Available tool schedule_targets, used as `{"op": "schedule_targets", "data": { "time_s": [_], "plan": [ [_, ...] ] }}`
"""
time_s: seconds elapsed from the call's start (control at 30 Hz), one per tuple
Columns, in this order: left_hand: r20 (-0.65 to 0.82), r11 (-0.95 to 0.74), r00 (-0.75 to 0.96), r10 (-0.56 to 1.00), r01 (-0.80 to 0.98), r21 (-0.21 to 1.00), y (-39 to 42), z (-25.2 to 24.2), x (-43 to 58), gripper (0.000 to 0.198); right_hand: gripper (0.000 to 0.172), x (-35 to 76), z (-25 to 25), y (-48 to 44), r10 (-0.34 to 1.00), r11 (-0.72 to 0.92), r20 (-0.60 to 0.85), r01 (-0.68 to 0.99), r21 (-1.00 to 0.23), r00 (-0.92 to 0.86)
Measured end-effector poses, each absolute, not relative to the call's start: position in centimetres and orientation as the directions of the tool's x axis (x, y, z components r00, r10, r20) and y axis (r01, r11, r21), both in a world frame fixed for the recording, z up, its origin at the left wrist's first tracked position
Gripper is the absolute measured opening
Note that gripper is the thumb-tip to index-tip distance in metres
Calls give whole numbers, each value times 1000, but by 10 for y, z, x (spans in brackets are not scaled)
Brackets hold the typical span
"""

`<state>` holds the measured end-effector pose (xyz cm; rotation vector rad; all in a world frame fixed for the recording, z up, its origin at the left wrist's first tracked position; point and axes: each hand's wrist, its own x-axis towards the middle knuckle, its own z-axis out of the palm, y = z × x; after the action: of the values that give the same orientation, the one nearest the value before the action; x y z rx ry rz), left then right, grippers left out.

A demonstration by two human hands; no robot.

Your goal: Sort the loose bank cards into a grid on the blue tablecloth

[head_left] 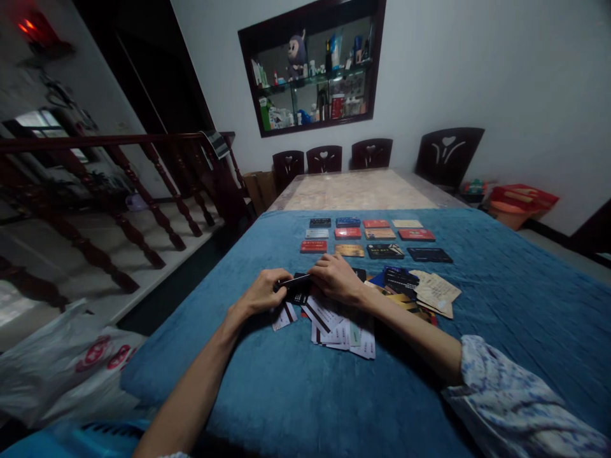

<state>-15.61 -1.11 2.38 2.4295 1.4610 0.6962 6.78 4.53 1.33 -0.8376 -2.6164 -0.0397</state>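
My left hand (264, 291) is closed, thumb and fingers pinching the left end of a thin dark card (296, 280), perhaps a small stack, seen nearly edge-on. At its right end, the bent fingers of my right hand (337, 278) grip it too. Just below lies a black card (300, 296) with pale print. White cards with dark stripes (324, 316) are spread loosely under and in front of my hands. Right of my right hand, dark blue cards (401, 280), gold cards (405, 303) and beige cards (436, 291) overlap in a pile, partly behind my forearm.
Beyond my hands, rows of card stacks, including a red stack (314, 247) and a black stack (385, 251), lie on the blue cloth (248, 381). Dark chairs (372, 154) stand at the table's far end. A plastic bag (71, 369) is at the left.
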Motion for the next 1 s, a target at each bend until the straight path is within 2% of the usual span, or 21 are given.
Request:
{"op": "schedule_targets", "data": {
  "time_s": [0.23,0.4,0.57,0.83,1.0],
  "plan": [
    [296,-482,387,873,772,414,-7,17,-157,27,21,67,11,48,575,807,368,581,-106,-731],
    [346,-509,386,855,756,413,-5,13,-156,27,18,69,10,50,576,812,360,565,-146,-734],
    [431,-529,351,831,738,420,-1,8,-156,24,19,72,6,54,585,807,412,553,-207,-699],
    [575,-606,315,755,671,428,-1,10,-150,16,11,70,0,60,565,825,498,457,-333,-657],
    [567,-592,291,771,656,468,3,4,-148,11,14,67,-1,57,505,863,505,391,-321,-700]
  ]
}}
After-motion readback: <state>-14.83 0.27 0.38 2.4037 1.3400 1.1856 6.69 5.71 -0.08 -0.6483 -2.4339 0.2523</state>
